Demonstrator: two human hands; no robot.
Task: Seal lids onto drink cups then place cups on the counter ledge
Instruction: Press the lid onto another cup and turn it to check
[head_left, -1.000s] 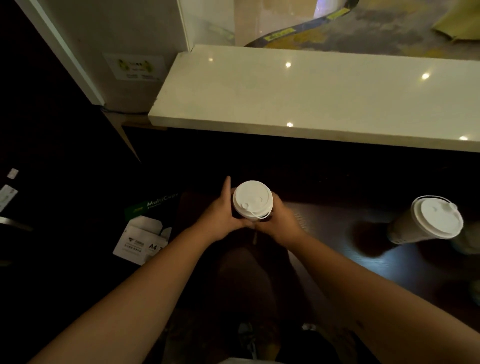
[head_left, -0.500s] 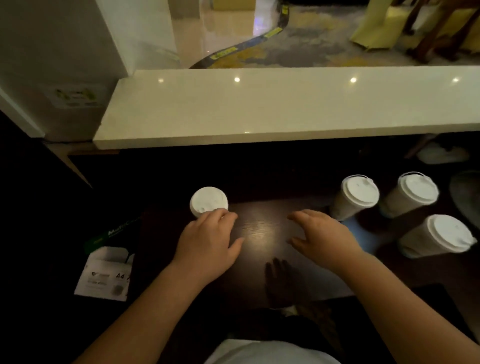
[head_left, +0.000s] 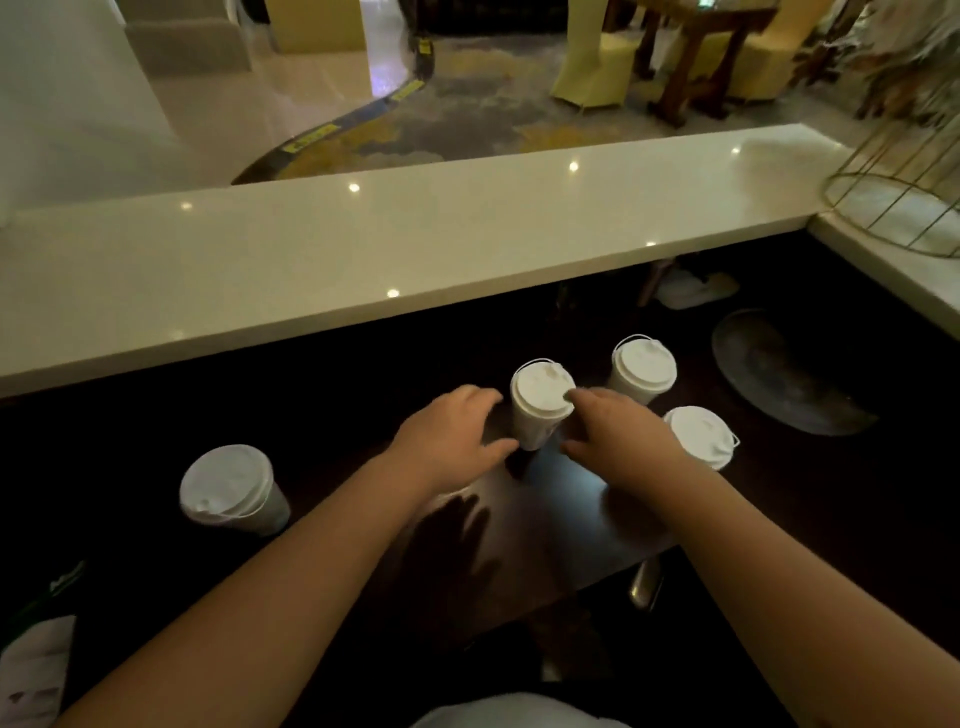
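Observation:
Several white lidded paper cups stand on the dark worktop. A middle cup (head_left: 540, 402) sits between my two hands. My left hand (head_left: 454, 439) is open just left of it, fingers spread, thumb near its base. My right hand (head_left: 615, 434) is open on its right, a fingertip at the lid's rim. Behind it stands a second cup (head_left: 643, 368), and a third cup (head_left: 701, 435) lies partly behind my right wrist. Another lidded cup (head_left: 234, 488) stands alone at the left. The pale counter ledge (head_left: 363, 249) runs across above them, with no cup on it.
A round metal tray (head_left: 789, 384) lies at the right on the dark worktop. A gold wire stand (head_left: 893, 208) sits on the ledge's right corner. A white paper box (head_left: 31, 670) is at the lower left. Crumpled white cloth (head_left: 696, 288) lies under the ledge.
The view has swung right. My left hand has let go of the left cup and both hands have moved right, now flanking the middle cup.

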